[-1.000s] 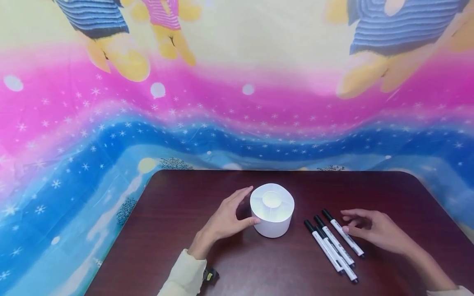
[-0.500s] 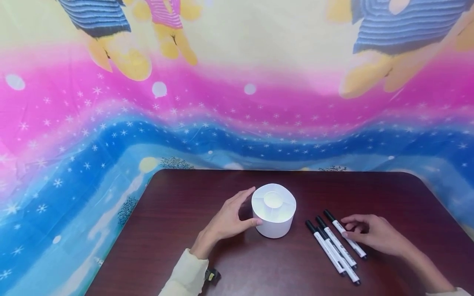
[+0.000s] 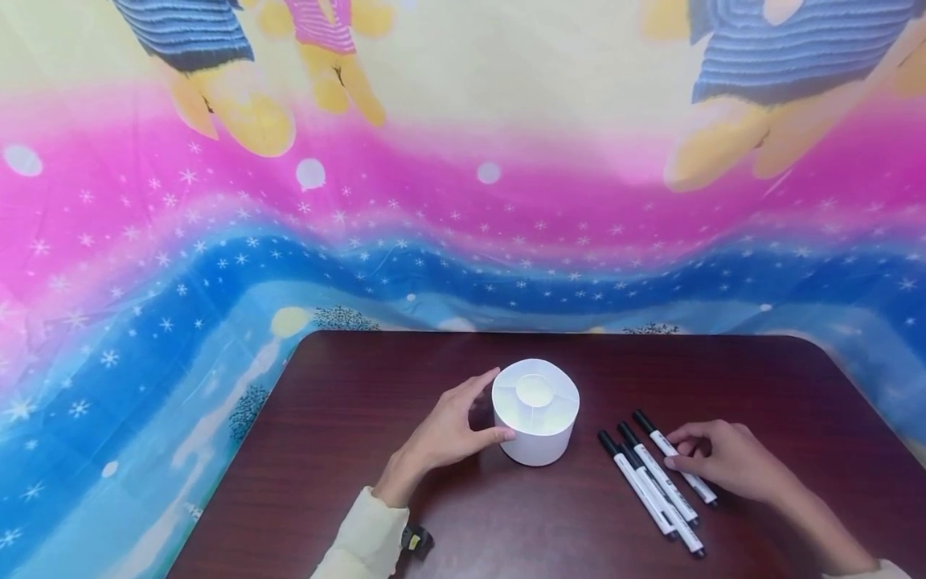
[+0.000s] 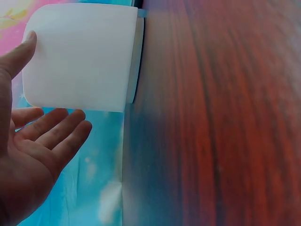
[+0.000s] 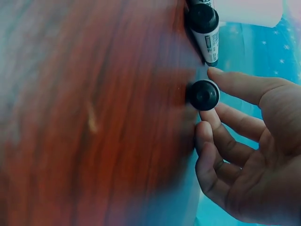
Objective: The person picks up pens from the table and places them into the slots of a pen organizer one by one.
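Observation:
A white round desk organizer [image 3: 535, 450] with a central cup and divided compartments stands upright on the table. My left hand [image 3: 444, 430] rests against its left side, thumb on the front wall, fingers extended along the far side. In the left wrist view the thumb touches the organizer's wall [image 4: 84, 59] and the other fingers lie loosely beside it. My right hand [image 3: 734, 460] has thumb and curled fingers on either side of the rightmost marker [image 3: 698, 484], a white one with a black cap, pinching it as it lies on the table. The right wrist view shows that marker's black end [image 5: 204, 95] close up.
Several more white markers [image 3: 646, 492] with black caps lie side by side left of the pinched one, slanting the same way. A small black object [image 3: 417, 541] shows by the left sleeve. The dark red-brown table [image 3: 391, 362] ends at a colourful patterned cloth [image 3: 434, 201].
My right hand has moved slightly left, and its thumb and fingers have closed in on the rightmost marker. The left hand stays at the organizer. The view has shifted slightly.

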The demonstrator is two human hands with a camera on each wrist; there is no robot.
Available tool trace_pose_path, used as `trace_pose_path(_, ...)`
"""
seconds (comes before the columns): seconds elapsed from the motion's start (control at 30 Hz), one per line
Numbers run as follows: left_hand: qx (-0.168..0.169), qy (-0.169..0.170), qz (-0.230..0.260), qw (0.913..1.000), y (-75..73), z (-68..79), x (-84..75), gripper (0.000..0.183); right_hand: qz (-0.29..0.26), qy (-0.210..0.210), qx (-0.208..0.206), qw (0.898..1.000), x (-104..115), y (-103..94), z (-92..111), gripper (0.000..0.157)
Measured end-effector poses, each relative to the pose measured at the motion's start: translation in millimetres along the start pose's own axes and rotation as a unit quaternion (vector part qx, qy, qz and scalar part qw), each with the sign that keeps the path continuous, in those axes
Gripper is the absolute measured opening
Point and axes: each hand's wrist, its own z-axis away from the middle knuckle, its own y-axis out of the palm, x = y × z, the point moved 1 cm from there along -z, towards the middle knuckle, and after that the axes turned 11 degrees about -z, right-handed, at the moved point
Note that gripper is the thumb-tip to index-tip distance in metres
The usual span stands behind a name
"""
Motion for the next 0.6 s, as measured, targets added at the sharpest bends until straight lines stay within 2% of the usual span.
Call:
trace_pose_path(0.33,0.002,-0.006,0.007,1.0,0.7,1.5,-0.2,0.098,0.017,0.01,-0.028,0.999,6.0,2.4,0.4,0.025)
trace_pose_path(0.6,0.001,-0.004,0.004,1.0,0.8,1.5,-0.2,0.097,0.011,0.018,-0.025,0.999,3.8,1.0,1.2,0.025)
